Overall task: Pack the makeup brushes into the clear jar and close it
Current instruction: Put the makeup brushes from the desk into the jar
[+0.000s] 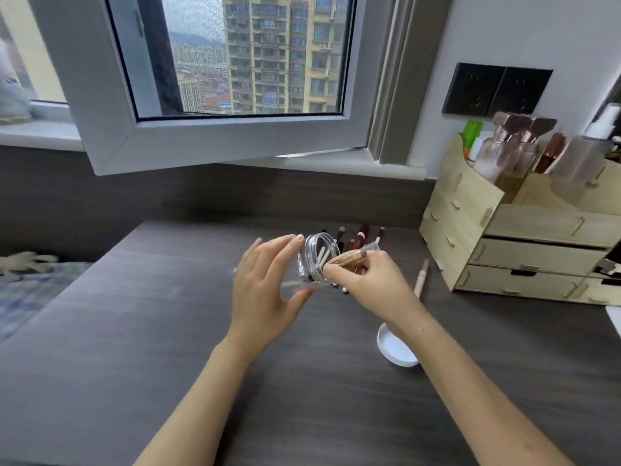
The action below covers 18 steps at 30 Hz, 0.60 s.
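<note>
Hands meet above a dark grey-brown wood-grain bench (pixel 134 331), seen from the head camera. The left hand (pixel 265 287) cups a clear round plastic jar (pixel 317 264) from its left side, fingers spread and curved around the smooth wall, holding it tilted with its open mouth toward the right. Inside the jar lie several slim pale-handled makeup brushes (pixel 323 255), their handle ends pointing to the mouth. The right hand (pixel 373 284) pinches a bundle of pale wooden brush handles (pixel 346 258) between thumb and fingertips, right at the jar's rim; motion blur softens the bundle, so the count cannot be told.

Beyond the jar, a few dark red and black brushes (pixel 361 235) with white bands lie on the bench, well apart from the hands. A single pale pink brush (pixel 421 277) lies just right of the right wrist. Near the right forearm rests a round white plastic lid (pixel 395 348), hollow side up, partly hidden by the arm.

At the right stands a light plywood drawer organiser (pixel 497 243) with slotted joints, holding glass bottles with faceted rose-gold caps (pixel 514 129). Behind, a grey-framed window (pixel 218 136) is swung inward over the sill.
</note>
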### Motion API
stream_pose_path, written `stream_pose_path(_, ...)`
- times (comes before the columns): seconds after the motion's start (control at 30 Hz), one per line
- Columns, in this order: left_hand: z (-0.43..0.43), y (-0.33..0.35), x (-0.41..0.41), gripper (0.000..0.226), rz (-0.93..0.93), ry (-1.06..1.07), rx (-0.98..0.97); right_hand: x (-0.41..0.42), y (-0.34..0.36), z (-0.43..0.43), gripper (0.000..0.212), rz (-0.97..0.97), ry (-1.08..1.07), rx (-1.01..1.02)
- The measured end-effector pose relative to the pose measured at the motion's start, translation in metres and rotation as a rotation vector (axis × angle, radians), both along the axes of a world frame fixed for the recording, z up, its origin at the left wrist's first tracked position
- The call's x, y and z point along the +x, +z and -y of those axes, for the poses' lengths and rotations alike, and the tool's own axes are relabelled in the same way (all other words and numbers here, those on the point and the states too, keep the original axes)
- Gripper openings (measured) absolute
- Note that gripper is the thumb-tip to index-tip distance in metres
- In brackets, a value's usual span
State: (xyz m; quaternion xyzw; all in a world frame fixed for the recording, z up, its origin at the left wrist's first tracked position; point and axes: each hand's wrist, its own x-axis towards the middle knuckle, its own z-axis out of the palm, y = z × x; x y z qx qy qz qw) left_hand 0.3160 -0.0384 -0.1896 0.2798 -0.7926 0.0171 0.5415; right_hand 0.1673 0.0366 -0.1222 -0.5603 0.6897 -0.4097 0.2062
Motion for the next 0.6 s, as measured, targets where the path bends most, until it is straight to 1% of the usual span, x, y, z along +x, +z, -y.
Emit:
stream_pose_path(0.03, 0.000, 0.000, 0.000, 0.060, 0.022, 0.006, -0.016, -0.002, -0.002, 0.001, 0.012, 0.089, 0.039, 0.026)
stream_pose_path(0.1, 0.002, -0.001, 0.000, 0.058, 0.064, 0.013, -0.028, -0.004, -0.008, 0.002, 0.005, 0.361, 0.089, -0.002)
stream_pose_path(0.13, 0.002, -0.002, 0.000, 0.060, 0.082, 0.016, -0.025, -0.005, -0.011, 0.003, 0.010, 0.482, 0.095, -0.013)
stream_pose_path(0.17, 0.002, -0.003, 0.000, 0.063, 0.097, 0.021, -0.021, -0.007, -0.014, 0.004, 0.014, 0.559, 0.088, -0.011)
stream_pose_path(0.2, 0.002, -0.004, 0.000, 0.067, 0.113, 0.028, -0.015, -0.008, -0.017, 0.005, 0.017, 0.596, 0.082, 0.000)
stream_pose_path(0.3, 0.002, -0.005, 0.000, 0.077, 0.153, 0.035, 0.004, -0.013, -0.024, 0.006, 0.016, 0.625, 0.100, 0.047)
stream_pose_path(0.43, 0.003, -0.006, 0.000, 0.080, 0.151, 0.012, 0.034, -0.018, -0.032, 0.007, 0.007, 0.621, 0.156, 0.062)
stream_pose_path(0.53, 0.003, -0.007, -0.001, 0.081, 0.141, 0.004, 0.052, -0.028, -0.030, 0.004, 0.010, 0.588, 0.213, 0.031)
stream_pose_path(0.57, 0.003, -0.007, -0.001, 0.080, 0.130, 0.003, 0.056, -0.036, -0.029, 0.003, 0.012, 0.596, 0.187, 0.007)
stream_pose_path(0.6, 0.003, -0.007, -0.001, 0.077, 0.110, 0.003, 0.063, -0.046, -0.030, 0.004, 0.014, 0.576, 0.109, -0.022)
